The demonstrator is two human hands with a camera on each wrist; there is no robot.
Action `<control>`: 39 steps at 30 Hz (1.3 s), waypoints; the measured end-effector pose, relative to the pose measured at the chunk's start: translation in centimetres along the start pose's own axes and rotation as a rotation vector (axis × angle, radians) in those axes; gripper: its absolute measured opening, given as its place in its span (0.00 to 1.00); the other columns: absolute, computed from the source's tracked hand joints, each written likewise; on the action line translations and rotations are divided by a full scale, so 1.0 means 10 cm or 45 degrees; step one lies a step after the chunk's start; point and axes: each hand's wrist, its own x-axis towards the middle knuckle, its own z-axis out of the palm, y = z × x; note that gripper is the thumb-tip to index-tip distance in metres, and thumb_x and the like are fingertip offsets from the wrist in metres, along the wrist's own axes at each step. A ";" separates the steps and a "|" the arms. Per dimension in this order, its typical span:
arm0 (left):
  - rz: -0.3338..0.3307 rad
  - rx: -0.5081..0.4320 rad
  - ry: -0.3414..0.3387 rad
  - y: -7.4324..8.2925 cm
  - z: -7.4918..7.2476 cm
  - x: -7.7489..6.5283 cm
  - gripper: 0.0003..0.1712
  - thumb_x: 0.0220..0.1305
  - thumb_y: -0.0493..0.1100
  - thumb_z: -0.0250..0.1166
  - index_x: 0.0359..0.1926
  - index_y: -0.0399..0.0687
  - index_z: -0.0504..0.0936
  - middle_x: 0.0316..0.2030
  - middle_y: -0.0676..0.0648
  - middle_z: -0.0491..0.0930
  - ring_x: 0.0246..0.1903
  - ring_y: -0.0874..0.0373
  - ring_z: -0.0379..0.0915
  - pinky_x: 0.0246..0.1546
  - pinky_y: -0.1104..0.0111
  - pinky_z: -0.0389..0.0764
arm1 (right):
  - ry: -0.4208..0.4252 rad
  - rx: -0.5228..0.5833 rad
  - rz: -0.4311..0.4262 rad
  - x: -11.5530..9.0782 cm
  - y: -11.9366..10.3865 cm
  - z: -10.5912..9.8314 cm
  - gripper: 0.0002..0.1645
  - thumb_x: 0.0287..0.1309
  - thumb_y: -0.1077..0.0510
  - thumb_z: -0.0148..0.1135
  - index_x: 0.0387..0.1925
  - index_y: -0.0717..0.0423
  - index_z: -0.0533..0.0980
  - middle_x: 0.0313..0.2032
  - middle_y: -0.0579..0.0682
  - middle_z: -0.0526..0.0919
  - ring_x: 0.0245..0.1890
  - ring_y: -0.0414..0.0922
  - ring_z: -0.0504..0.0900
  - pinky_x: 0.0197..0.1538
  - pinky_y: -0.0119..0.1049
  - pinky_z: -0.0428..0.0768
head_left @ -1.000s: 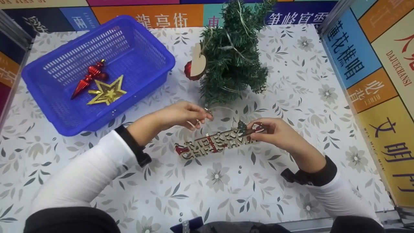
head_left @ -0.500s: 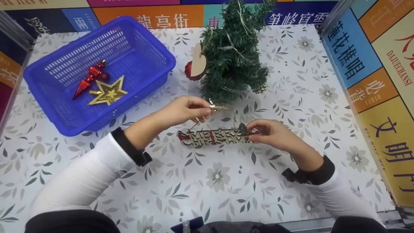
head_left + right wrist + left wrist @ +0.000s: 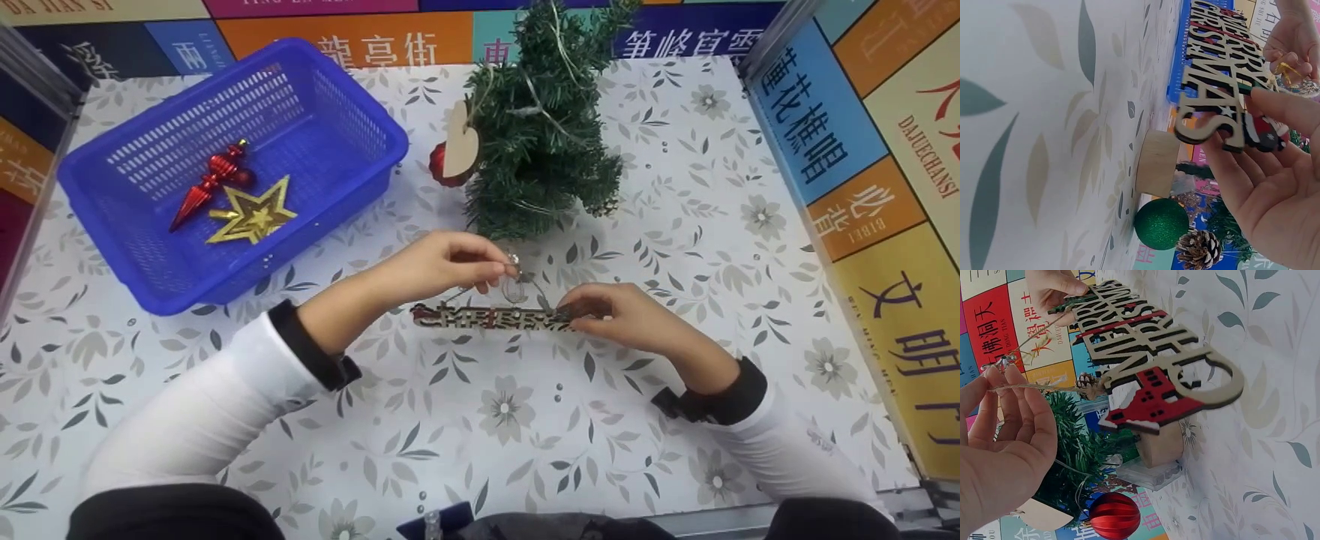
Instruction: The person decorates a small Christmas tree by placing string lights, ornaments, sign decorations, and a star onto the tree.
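Observation:
A wooden "Merry Christmas" sign [image 3: 487, 319], with a red house [image 3: 1154, 396] at one end and a Santa figure [image 3: 1266, 133] at the other, is held off the floral tabletop. My right hand [image 3: 634, 315] grips its Santa end, thumb on one side and fingers on the other. A twine cord [image 3: 1039, 386] runs up from the sign. The fingertips of my left hand [image 3: 450, 262] pinch this cord beside a small silvery piece [image 3: 514, 260], whose kind is unclear. Just behind both hands stands a small artificial Christmas tree [image 3: 532, 142].
A blue plastic basket [image 3: 360, 176] at the left holds a red finial ornament [image 3: 210, 184] and a gold star [image 3: 255, 212]. On the tree hang a red bauble [image 3: 1114, 516], a green ball [image 3: 1161, 223] and a pinecone [image 3: 1199, 249]. Printed panels [image 3: 877, 150] border the table.
My left hand has shifted right with the cord, closer to the sign's middle. The sign has tipped so the head view sees it more edge-on. My right hand keeps its grip.

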 end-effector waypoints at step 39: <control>-0.002 0.166 0.025 0.00 0.12 0.12 0.12 0.69 0.43 0.60 0.45 0.41 0.85 0.36 0.44 0.84 0.30 0.63 0.74 0.35 0.72 0.78 | 0.586 -0.215 -0.368 0.16 -0.70 -0.01 0.05 0.54 0.63 0.69 0.33 0.61 0.82 0.32 0.52 0.86 0.34 0.44 0.85 0.44 0.31 0.83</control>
